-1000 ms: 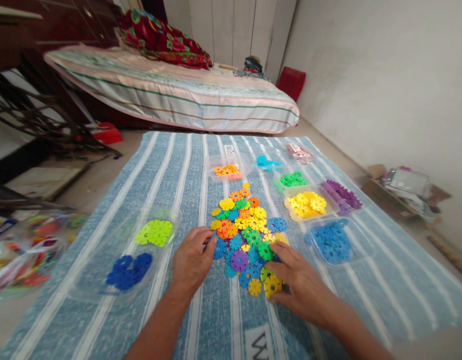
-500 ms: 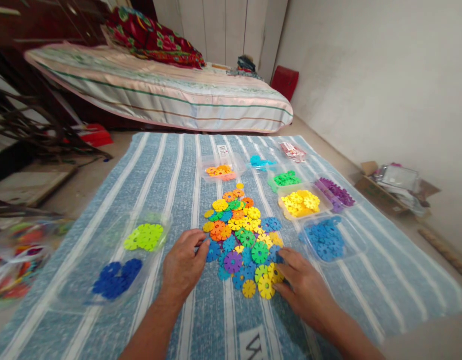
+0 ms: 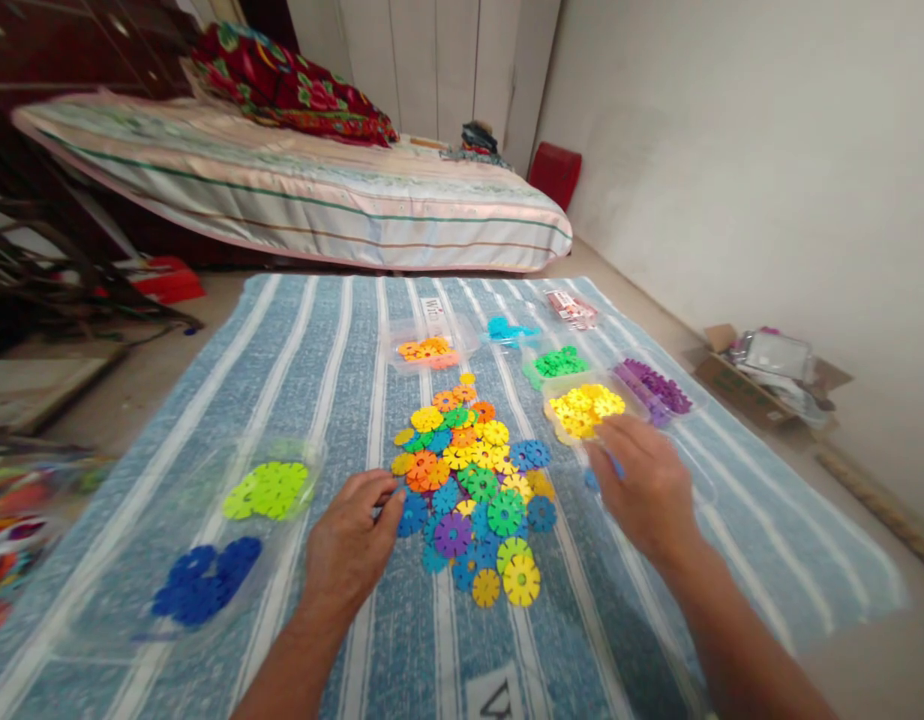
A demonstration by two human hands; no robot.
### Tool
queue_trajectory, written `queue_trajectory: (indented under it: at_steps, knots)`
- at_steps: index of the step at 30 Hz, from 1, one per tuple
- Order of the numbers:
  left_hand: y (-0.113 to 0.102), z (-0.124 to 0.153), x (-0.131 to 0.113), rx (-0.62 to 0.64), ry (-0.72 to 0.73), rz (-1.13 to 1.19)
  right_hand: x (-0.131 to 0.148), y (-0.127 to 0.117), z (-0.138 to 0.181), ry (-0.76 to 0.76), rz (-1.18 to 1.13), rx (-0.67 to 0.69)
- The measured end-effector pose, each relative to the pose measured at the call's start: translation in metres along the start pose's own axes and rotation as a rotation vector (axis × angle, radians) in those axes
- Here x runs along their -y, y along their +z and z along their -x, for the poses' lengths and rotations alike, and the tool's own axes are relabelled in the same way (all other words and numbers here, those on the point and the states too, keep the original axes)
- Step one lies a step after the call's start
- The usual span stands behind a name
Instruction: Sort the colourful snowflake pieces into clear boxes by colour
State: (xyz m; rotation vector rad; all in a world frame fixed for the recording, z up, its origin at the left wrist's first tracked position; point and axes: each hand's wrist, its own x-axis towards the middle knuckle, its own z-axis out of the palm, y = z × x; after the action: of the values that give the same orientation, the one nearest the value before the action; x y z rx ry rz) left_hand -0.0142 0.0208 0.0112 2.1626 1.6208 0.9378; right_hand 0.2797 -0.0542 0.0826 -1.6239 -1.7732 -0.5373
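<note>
A heap of colourful notched plastic discs [image 3: 478, 484] is spread over the striped cloth in front of me. At its left edge rests my left hand [image 3: 357, 535], fingers loosely curled with a gap at the thumb, beside a blue disc [image 3: 412, 513]. My right hand [image 3: 646, 490] is over the right side, its fingers drawn together at the near rim of a clear box of yellow discs [image 3: 586, 408]. What its fingertips hold, if anything, is hidden. Beneath that hand, the box of blue discs [image 3: 593, 479] is mostly covered.
Clear boxes hold orange discs [image 3: 428, 350], light blue discs [image 3: 511, 330], green discs [image 3: 558, 363] and purple discs [image 3: 655, 387]. On the left are lime discs [image 3: 271, 490] and dark blue discs [image 3: 207, 580]. A bed [image 3: 319, 200] stands beyond the cloth-covered surface.
My right hand has moved from the heap's lower right up to the yellow box. A yellow disc by its fingers has gone from the heap. My left hand stays by the heap.
</note>
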Motion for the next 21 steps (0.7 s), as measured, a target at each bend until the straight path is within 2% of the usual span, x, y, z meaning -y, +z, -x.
queue_trajectory:
  at_steps: [2,6,8,10,13,18,20,21]
  knots:
    - [0.001,0.001,0.000,-0.007,-0.005,0.005,-0.001,-0.001,-0.005,0.006,0.000,-0.008]
    - [0.002,0.002,0.001,-0.009,-0.007,0.001,0.025,0.002,0.024,-0.084,-0.178,0.318]
    - [0.002,0.002,0.001,-0.009,0.000,-0.007,0.044,0.006,0.045,-0.035,-0.184,0.453]
    - [0.002,0.002,0.001,-0.009,0.008,-0.011,0.058,0.010,0.063,0.053,-0.143,0.515]
    - [0.000,0.003,0.000,-0.007,0.023,0.000,0.069,0.014,0.077,0.138,-0.123,0.516]
    - [-0.005,0.007,-0.015,-0.055,0.075,0.005,0.069,0.020,0.084,0.164,-0.250,0.455]
    - [-0.008,0.011,-0.028,-0.014,0.115,0.043,0.068,0.023,0.085,0.161,-0.324,0.418]
    - [-0.009,0.013,-0.035,0.045,0.134,0.075,0.067,0.024,0.084,0.158,-0.360,0.399]
